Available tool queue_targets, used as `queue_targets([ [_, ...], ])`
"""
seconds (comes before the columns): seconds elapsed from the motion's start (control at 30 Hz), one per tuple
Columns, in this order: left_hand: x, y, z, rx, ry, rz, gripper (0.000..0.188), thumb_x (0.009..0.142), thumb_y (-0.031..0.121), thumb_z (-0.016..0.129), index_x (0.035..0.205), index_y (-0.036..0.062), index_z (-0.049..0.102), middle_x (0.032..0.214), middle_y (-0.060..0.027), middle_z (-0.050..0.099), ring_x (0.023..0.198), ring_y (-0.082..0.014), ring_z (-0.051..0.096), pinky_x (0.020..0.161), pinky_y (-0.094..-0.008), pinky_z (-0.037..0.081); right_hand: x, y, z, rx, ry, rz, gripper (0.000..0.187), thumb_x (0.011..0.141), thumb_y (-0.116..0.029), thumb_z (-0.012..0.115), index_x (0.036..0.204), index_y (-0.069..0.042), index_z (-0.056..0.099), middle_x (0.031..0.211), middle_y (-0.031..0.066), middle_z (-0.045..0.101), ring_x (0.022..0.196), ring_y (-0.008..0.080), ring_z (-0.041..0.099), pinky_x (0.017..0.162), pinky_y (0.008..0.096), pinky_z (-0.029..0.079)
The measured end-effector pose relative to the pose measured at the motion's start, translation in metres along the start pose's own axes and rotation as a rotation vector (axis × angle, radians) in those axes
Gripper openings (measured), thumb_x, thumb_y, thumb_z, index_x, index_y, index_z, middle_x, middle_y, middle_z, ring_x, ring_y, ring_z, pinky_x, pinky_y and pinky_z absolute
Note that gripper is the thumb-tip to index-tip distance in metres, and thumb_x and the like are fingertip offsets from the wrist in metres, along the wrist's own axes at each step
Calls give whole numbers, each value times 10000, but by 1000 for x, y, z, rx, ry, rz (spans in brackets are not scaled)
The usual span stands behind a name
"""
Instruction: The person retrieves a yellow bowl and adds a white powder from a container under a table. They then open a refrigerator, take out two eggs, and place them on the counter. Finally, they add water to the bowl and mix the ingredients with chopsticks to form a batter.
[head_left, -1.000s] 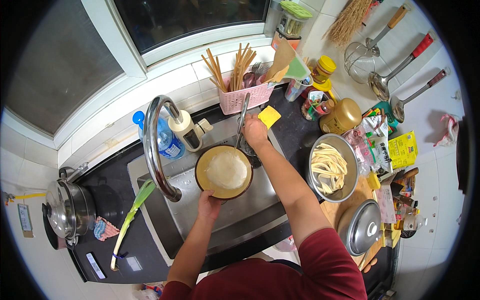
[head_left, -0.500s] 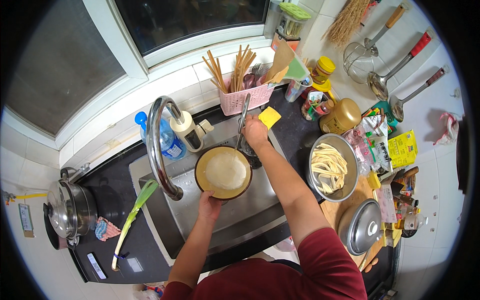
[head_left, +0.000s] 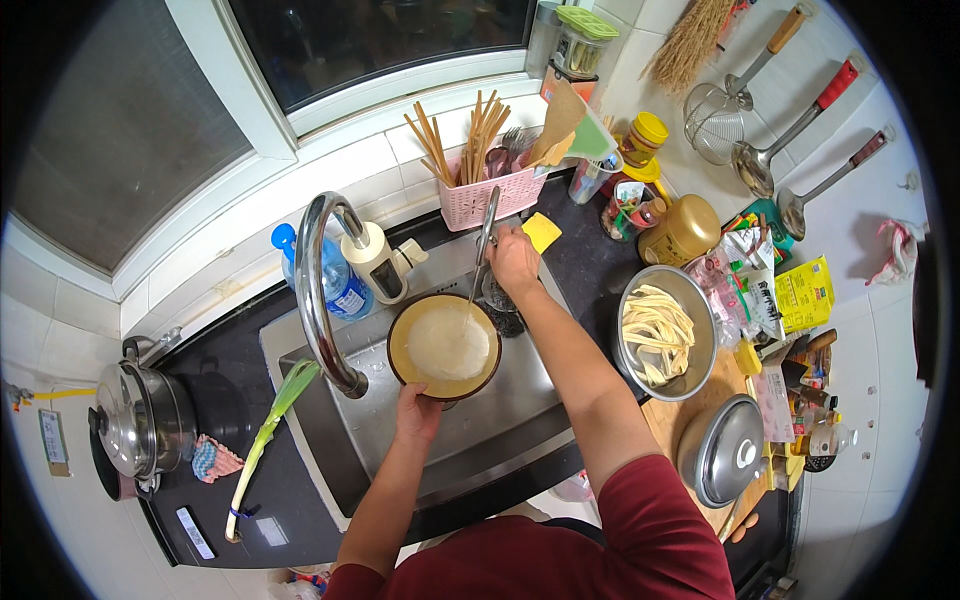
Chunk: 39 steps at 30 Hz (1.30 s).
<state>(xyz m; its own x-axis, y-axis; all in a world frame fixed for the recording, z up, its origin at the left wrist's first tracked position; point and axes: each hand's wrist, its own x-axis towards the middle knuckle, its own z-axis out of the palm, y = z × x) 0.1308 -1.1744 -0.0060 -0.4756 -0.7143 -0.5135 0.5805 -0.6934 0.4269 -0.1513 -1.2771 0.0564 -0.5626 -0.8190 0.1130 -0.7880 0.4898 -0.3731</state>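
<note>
Bowl (head_left: pixel 400 346) was held beneath the tap (head_left: pixel 487 230) by the left hand (head_left: pixel 416 412), bodyward and left of the right hand (head_left: pixel 514 263) (grip hidden).

The bowl (head_left: pixel 402 343) is hiding part of the left hand (head_left: pixel 417 413), while the view's edges are cutting off the maroon shirt (head_left: pixel 510 562) and straw broom (head_left: pixel 687 48).
</note>
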Motion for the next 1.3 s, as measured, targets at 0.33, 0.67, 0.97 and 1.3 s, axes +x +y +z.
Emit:
queue_targets([
  [0.33,-1,-1,-7,22,19,31,555,731,179,603,1267,84,497,1257,-51,555,1169,-246,513,969,-405,416,5,1,1,-19,-33,71,286,803,-287,697,952,-50,638,965,182,646,913,351,640,795,448,517],
  [0.67,0,-2,-11,34,8,27,564,718,183,615,1260,77,501,1258,-52,556,1159,-249,520,980,-412,411,6,-1,-2,19,22,36,251,810,-244,662,922,-25,612,909,201,658,852,374,649,765,463,515],
  [0.97,4,-3,-22,41,12,26,548,715,176,612,1244,70,519,1247,-46,569,1169,-240,517,1005,-403,394,5,-3,2,-4,19,48,239,829,-245,643,939,-35,609,923,201,656,858,372,651,764,467,516],
  [1.3,2,-3,-17,31,-18,36,581,723,156,599,1285,62,488,1290,-53,546,1208,-248,499,1043,-420,374,6,-5,2,-5,15,75,233,843,-253,622,940,-42,613,920,198,656,859,369,654,762,463,518],
])
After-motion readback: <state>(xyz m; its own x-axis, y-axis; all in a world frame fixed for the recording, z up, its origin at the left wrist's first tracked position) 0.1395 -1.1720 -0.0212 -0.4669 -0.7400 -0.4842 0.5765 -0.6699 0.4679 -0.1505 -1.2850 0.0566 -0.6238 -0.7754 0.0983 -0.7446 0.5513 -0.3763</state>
